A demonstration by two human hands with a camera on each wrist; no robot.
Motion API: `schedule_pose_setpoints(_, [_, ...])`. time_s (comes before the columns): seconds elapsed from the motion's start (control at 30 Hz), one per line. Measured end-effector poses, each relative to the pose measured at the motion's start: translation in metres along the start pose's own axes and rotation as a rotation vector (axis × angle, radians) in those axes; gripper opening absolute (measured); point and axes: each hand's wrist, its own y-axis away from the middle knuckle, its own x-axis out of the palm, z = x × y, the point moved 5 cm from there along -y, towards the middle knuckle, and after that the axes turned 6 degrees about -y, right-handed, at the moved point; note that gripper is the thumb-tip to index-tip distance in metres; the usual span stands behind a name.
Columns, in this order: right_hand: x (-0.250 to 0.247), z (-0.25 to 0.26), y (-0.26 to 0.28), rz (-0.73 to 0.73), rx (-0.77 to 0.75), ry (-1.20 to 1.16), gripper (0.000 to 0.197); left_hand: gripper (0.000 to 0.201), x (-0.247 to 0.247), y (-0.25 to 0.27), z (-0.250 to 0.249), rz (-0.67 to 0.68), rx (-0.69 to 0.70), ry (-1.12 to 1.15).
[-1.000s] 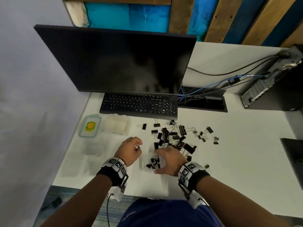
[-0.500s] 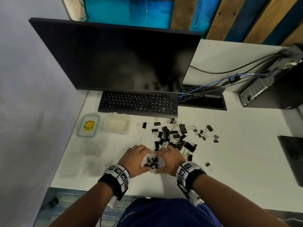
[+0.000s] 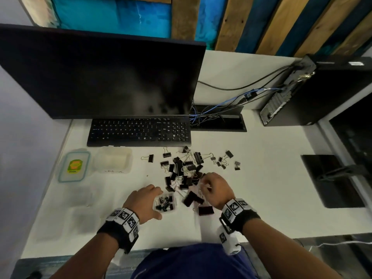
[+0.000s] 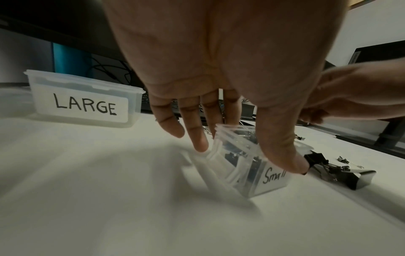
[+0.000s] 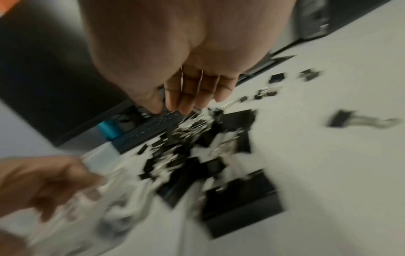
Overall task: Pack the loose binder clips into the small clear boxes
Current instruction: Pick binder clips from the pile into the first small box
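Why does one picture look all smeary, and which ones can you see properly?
Right wrist view: smeared by motion, so the binder clips and right hand look streaky. Left wrist view: sharper, "LARGE" on the large box reads clearly, though the small box blurs on its left side. Head view: mostly sharp, with edges bent by the wide lens.

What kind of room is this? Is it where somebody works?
Probably an office desk. A black monitor stands behind a keyboard, a desktop computer sits to the right with cables, and binder clips lie scattered on the white desk.
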Motion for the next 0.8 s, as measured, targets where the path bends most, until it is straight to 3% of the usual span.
schedule_pose_setpoints(0.2, [-0.020,-0.089,0.020,0.190,0.301,0.265,0.030,0.076,-0.005,-0.002,-0.006,0.007,-0.024,0.041])
schedule_pose_setpoints(0.33, [-0.012,-0.105,0.031,0.215,0.279,0.321,0.014,0.075,-0.005,-0.001,-0.008,0.011,-0.032,0.078])
schedule_pose_setpoints(0.47, [-0.013,-0.096,0.030,0.220,0.287,0.298,0.017,0.076,-0.005,0.000,-0.009,0.010,-0.037,0.089])
schedule_pose_setpoints(0.63, [-0.016,-0.034,0.013,0.228,0.081,0.164,0.023,0.076,-0.004,-0.002,-0.010,0.010,-0.054,0.112])
schedule_pose_setpoints(0.8, [0.011,0.041,-0.006,0.348,-0.172,0.052,0.022,0.076,-0.002,0.000,-0.009,0.004,-0.064,0.129])
